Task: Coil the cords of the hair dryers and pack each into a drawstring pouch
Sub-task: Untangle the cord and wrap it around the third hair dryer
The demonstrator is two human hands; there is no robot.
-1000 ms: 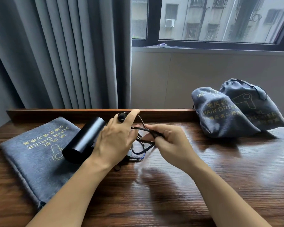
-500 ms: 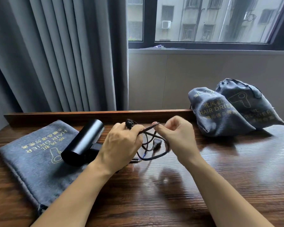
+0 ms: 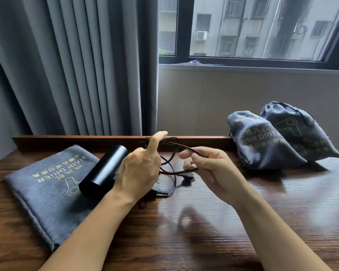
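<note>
— Cord? Where's the thin black cord (image 3: pixel 181 148)?
— Looped between both hands above the brown wooden table (image 3: pixel 243 212); left hand (image 3: pixel 139 171) pinches it, right hand (image 3: pixel 209 167) grips it.
— Dryer?
— Black cylindrical hair dryer (image 3: pixel 104 171) lies on the flat grey drawstring pouch (image 3: pixel 45 184).

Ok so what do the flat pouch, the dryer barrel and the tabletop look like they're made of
Flat pouch: looks like soft grey woven or felted fabric with a matte, heathered surface and yellow printed lettering. Dryer barrel: smooth black, probably plastic, though coated metal is possible, with a soft satin sheen. Tabletop: dark brown wood or wood-look laminate, with visible grain and glossy window reflections.
</note>
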